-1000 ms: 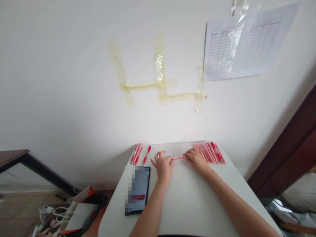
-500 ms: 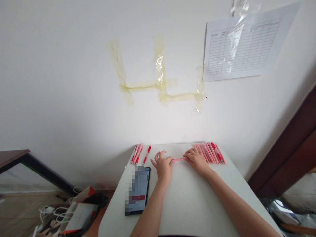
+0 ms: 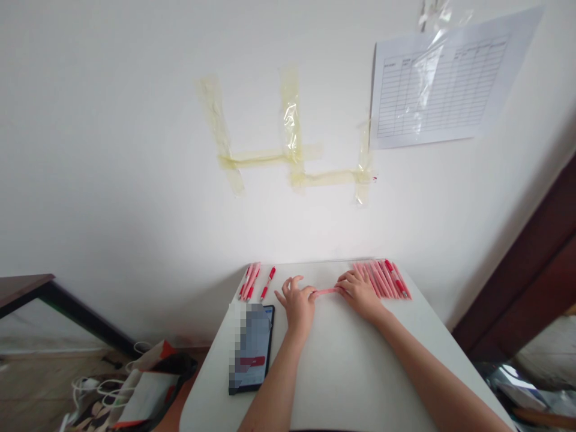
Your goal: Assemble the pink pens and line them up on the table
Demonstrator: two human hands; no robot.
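Still pinching the pink stick (image 3: 327, 291) from either side with left hand (image 3: 300, 305) and right hand (image 3: 360, 294), between a lone red pen (image 3: 269, 282) and a pink row (image 3: 382, 278) toward the back of the table (image 3: 342, 372), unchanged from a second ago, so seemingly pausing.

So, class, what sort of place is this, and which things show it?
Probably a makeshift work corner in a home or small office: a white table against the wall, a printed sheet taped up, and pens laid out.
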